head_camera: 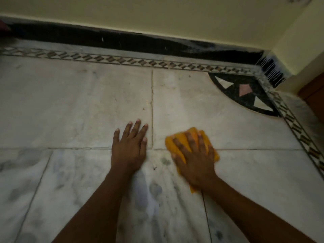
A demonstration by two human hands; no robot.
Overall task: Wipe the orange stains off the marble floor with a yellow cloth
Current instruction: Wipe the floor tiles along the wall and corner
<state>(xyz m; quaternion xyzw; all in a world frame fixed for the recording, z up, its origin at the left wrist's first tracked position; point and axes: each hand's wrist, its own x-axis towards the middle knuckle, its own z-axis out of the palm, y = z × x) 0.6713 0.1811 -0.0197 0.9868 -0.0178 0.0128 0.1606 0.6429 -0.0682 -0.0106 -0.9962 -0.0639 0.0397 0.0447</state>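
A crumpled yellow cloth point(175, 146) lies on the white marble floor point(70, 106), just right of a tile joint. My right hand point(194, 158) presses flat on top of the cloth with fingers spread, covering most of it. To its left, my left hand point(129, 146) rests flat on the bare marble, palm down, fingers apart and holding nothing. No orange stain shows clearly on the marble around the cloth; the area under the cloth is hidden.
A patterned inlay border point(122, 61) runs along the far edge below a black skirting point(105, 39) and a cream wall point(157, 14). A black quarter-circle inlay point(245, 92) fills the right corner. A brown wooden edge point(313, 95) stands at far right.
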